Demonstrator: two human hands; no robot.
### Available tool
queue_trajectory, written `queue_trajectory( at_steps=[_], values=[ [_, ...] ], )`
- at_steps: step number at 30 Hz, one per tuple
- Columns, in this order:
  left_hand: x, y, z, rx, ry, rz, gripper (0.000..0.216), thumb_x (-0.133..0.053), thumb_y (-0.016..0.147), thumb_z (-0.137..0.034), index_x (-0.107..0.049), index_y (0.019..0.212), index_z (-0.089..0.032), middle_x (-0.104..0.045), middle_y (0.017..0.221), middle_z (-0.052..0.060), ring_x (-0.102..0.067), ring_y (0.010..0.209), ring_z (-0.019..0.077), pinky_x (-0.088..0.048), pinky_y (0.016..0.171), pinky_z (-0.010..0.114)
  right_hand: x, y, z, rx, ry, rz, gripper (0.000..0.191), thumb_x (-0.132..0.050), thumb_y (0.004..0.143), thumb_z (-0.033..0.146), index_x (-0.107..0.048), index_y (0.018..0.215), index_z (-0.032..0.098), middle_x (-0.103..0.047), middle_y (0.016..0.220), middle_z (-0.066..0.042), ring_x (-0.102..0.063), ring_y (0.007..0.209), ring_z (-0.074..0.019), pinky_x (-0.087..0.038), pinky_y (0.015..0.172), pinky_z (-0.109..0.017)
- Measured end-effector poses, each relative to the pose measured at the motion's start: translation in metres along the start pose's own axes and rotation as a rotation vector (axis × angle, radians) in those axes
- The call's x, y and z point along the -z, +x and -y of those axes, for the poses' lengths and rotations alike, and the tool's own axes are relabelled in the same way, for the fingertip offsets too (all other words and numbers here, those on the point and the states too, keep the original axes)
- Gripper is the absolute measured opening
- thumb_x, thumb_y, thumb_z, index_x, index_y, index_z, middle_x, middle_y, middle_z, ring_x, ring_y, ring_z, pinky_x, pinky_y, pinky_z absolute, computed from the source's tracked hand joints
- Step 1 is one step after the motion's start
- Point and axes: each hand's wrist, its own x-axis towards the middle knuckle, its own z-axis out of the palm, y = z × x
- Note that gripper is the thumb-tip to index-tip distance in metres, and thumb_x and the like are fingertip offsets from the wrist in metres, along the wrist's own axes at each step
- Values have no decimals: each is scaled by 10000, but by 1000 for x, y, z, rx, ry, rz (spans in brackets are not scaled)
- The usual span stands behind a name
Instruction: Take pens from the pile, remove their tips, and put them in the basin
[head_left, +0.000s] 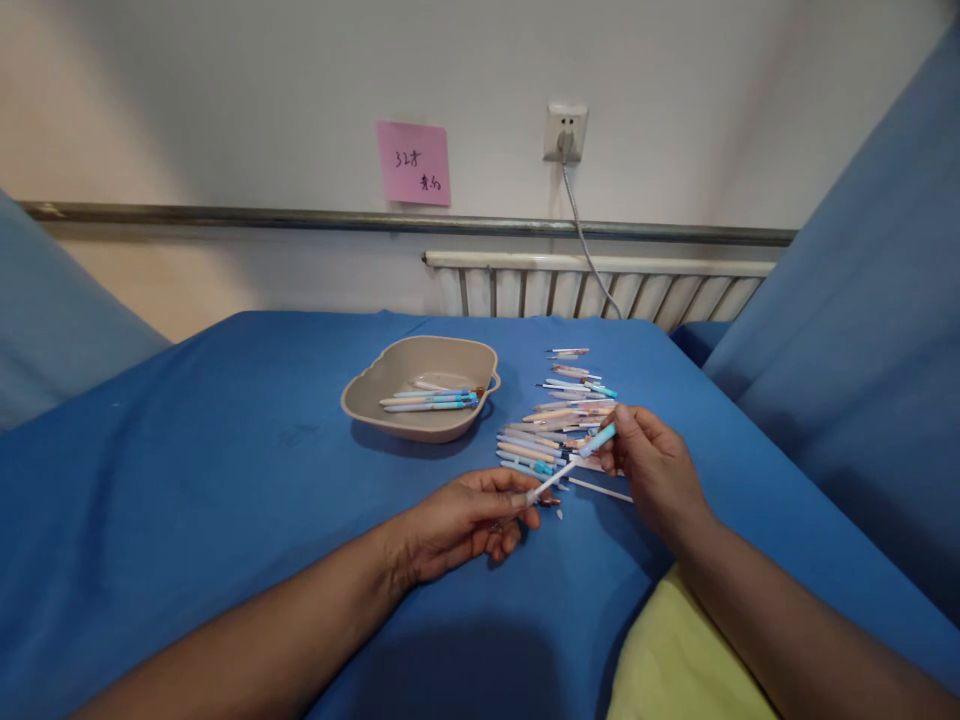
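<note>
Yellow cloth [682, 650] toward near-right corner of bench [247, 450]; left hand [472, 520] and right hand [660, 468], nearly closed, pinch opposite ends of pen [556, 477], presumably steadying it.

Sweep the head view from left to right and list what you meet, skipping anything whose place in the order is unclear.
Light-blue curtain at the left edge → beige basin → held white-and-turquoise pen → right hand → blue curtain at the right edge.
</note>
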Motion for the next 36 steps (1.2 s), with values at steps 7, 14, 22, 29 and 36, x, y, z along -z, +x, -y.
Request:
queue_trajectory(
  at_steps=[7, 14, 22, 29, 36],
  values=[
    [2, 0, 1, -6, -21, 19, 263, -675, 772, -206, -631, 1015, -113, -622, 758, 40, -520, 471, 66, -421, 432, 178, 4, 6, 3, 6, 155, -107, 297, -602, 824, 451, -584, 722, 172, -578, 535, 29, -490, 446, -74, -399, 449, -182],
    [3, 2, -1, -70, -55, 13, 225, -634, 831, -253, -628, 1006, -111, -635, 838, 69, -536, 502, 65, -428, 458, 179, 10, 15, 6, -155, 320, -98, 276, -700, 731, 415, -582, 746, 166, -662, 688, -18, -611, 551, -125, -534, 570, -262],
    [0, 2, -1, -42, -32, -4, 262, -635, 832, -285, -642, 1012, -95, -656, 874, 88, -583, 541, 82, -451, 484, 182, -11, -2, 7, -353, 244, 145, 243, -676, 759, 392, -571, 814, 180, -462, 593, 64, -424, 441, -49, -368, 406, -162],
    [-2, 3, 0, -22, 45, -4, 291, -636, 828, -318, -626, 1036, -114, -641, 853, 70, -565, 529, 74, -389, 448, 161, -16, -6, 1, -199, -218, 230, 298, -641, 761, 452, -552, 688, 178, -459, 525, 61, -320, 417, -61, -241, 397, -191],
    [-5, -2, 5, -12, 74, 83, 264, -637, 824, -295, -605, 1042, -149, -591, 750, 11, -448, 446, 34, -262, 393, 155, -18, -13, 3, 35, -479, 355, 227, -597, 791, 316, -544, 616, 181, -576, 618, 19, -501, 619, -128, -388, 616, -244]
  ],
)
